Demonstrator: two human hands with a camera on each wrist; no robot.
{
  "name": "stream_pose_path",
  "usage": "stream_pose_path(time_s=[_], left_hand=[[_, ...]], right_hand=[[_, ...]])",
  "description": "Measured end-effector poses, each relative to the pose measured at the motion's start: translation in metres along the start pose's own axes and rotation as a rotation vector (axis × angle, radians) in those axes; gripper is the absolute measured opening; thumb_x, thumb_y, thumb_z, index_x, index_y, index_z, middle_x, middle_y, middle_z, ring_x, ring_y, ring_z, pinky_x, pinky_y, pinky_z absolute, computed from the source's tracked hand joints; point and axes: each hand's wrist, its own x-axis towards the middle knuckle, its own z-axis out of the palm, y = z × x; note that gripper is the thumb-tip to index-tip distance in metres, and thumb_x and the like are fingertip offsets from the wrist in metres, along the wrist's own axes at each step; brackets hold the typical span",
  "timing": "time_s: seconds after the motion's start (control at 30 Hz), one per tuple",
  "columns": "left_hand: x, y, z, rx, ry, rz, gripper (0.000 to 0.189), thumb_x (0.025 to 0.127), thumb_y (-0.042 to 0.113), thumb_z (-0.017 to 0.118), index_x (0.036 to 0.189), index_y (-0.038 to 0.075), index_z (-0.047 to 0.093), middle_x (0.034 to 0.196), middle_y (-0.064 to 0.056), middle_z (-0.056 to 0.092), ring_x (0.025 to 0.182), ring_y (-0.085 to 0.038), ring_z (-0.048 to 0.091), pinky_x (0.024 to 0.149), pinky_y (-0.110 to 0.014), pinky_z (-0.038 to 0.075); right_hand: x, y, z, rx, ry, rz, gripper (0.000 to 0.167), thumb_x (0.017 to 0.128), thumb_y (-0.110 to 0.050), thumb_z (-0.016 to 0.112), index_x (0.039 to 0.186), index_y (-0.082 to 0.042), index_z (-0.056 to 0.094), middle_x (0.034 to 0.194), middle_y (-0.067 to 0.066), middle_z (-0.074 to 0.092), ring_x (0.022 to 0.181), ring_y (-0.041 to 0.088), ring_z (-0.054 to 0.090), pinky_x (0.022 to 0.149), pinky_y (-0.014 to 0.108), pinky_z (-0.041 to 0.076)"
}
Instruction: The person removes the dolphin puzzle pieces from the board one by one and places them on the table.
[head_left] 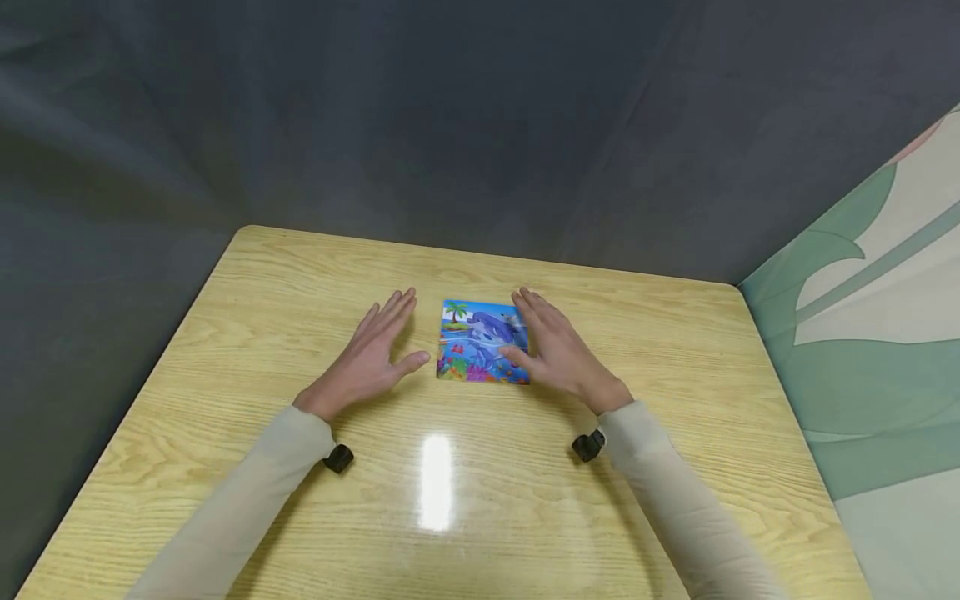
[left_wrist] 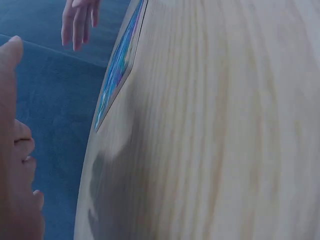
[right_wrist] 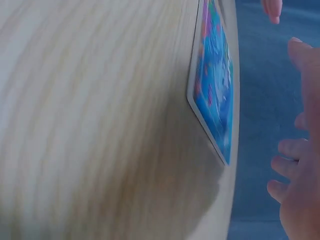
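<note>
A thin, nearly square picture board (head_left: 480,343) lies flat on the wooden table, printed with dolphins, a palm island and bright coral. To its left is my left hand (head_left: 371,354), thumb stretched toward the board and fingers extended, apart from it. My right hand (head_left: 555,346) hovers over the board's right side and hides part of it in the head view; its fingers are extended and hold nothing. From the right wrist view, the board (right_wrist: 215,85) shows a pale edge, with my right hand (right_wrist: 305,140) raised off the table.
The light wooden table (head_left: 480,550) has a bright light reflection near its middle. A dark grey curtain (head_left: 450,125) hangs behind and to the left. At the right stands a green and white patterned surface (head_left: 877,392). Small black wrist cameras (head_left: 340,458) sit at both cuffs.
</note>
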Motion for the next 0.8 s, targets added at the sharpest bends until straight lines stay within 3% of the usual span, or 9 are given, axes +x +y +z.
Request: stream_pose_path(time_s=[0.17, 0.3, 0.47, 0.8], left_hand=[[0.003, 0.003, 0.010, -0.033, -0.019, -0.063, 0.093, 0.107, 0.054, 0.057, 0.174, 0.016, 0.004, 0.183, -0.006, 0.006, 0.171, -0.028, 0.003, 0.139, -0.055, 0.004], [0.005, 0.010, 0.017, -0.073, -0.031, -0.100, 0.094, 0.106, 0.057, 0.057, 0.173, 0.012, 0.008, 0.183, -0.006, 0.007, 0.171, -0.028, 0.004, 0.139, -0.054, 0.004], [0.010, 0.019, 0.027, -0.124, -0.035, -0.102, 0.095, 0.107, 0.061, 0.053, 0.173, 0.006, 0.011, 0.182, -0.009, 0.009, 0.171, -0.029, 0.006, 0.139, -0.055, 0.003], [0.018, 0.021, 0.044, -0.091, -0.060, -0.146, 0.091, 0.107, 0.064, 0.049, 0.171, 0.007, 0.018, 0.181, -0.008, 0.017, 0.170, -0.027, 0.009, 0.139, -0.053, 0.001]], right_hand=[[0.005, -0.009, 0.014, 0.071, -0.009, 0.006, 0.093, 0.105, -0.061, 0.056, 0.173, -0.012, 0.015, 0.180, 0.015, 0.019, 0.168, 0.035, 0.017, 0.134, 0.063, 0.020], [0.011, -0.016, 0.024, 0.119, 0.000, -0.001, 0.092, 0.104, -0.054, 0.063, 0.172, -0.008, 0.021, 0.179, 0.015, 0.024, 0.167, 0.036, 0.023, 0.133, 0.062, 0.025], [0.020, -0.022, 0.030, 0.165, -0.003, 0.008, 0.089, 0.105, -0.052, 0.063, 0.171, -0.007, 0.023, 0.177, 0.015, 0.028, 0.164, 0.037, 0.028, 0.132, 0.060, 0.029], [0.035, -0.030, 0.034, 0.192, -0.009, 0.047, 0.077, 0.108, -0.045, 0.060, 0.169, -0.009, 0.030, 0.173, 0.015, 0.036, 0.162, 0.038, 0.033, 0.131, 0.060, 0.033]])
